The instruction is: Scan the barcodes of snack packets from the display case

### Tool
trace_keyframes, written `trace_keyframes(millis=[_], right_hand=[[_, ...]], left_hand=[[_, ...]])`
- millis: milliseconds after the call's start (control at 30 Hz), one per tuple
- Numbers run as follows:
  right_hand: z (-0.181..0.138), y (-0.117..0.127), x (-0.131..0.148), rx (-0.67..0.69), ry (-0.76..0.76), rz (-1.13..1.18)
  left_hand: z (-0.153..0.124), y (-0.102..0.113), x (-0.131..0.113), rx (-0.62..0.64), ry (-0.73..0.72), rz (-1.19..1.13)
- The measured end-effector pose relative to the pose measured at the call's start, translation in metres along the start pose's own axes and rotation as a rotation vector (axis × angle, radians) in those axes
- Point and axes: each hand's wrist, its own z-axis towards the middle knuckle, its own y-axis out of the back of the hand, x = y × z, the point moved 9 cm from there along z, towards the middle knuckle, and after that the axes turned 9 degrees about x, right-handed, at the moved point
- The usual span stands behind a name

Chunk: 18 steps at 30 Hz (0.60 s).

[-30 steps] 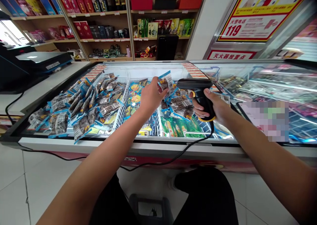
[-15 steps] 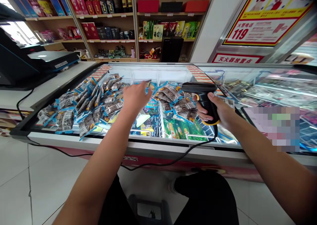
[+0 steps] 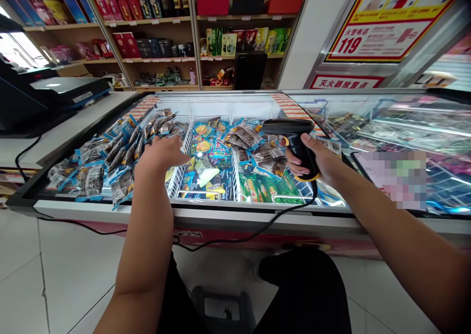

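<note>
My right hand (image 3: pixel 319 160) grips the handle of a black barcode scanner (image 3: pixel 289 128), holding it over the right side of an open chest freezer (image 3: pixel 206 209). Its black cable runs down over the freezer's front edge. My left hand (image 3: pixel 162 152) lies palm down with fingers stretched out over the left pile of blue-edged snack packets (image 3: pixel 110 157), touching them and holding nothing. A second heap of the same packets (image 3: pixel 253 145) lies in the wire basket just left of the scanner.
White wire dividers (image 3: pixel 180 174) split the freezer; green and yellow packs lie near the front. A glass lid (image 3: pixel 386 123) covers the right part. A black checkout device (image 3: pixel 55 96) sits on the counter at left. Shelves of goods stand behind.
My left hand let go of the packet it held by the scanner and swept left, down onto the left pile. The right hand and scanner have stayed put.
</note>
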Motion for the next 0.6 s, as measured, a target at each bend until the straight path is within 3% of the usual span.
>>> trace_keyframes(millis=[133,267,467,600], right_hand=[[-0.001,-0.006,0.002,0.026,-0.025,-0.007],[-0.002,-0.008,0.005,0.033,-0.010,-0.008],[-0.002,-0.009,0.005,0.030,-0.016,-0.046],[-0.001,-0.008,0.000,0.046,-0.057,-0.034]], left_hand=[[0.005,-0.004,0.004,0.007,0.019,0.064],[0.009,-0.002,-0.002,-0.081,-0.013,0.080],[0.006,0.010,-0.036,-0.279,-0.303,-0.162],[-0.007,0.037,-0.055,-0.548,-0.479,-0.477]])
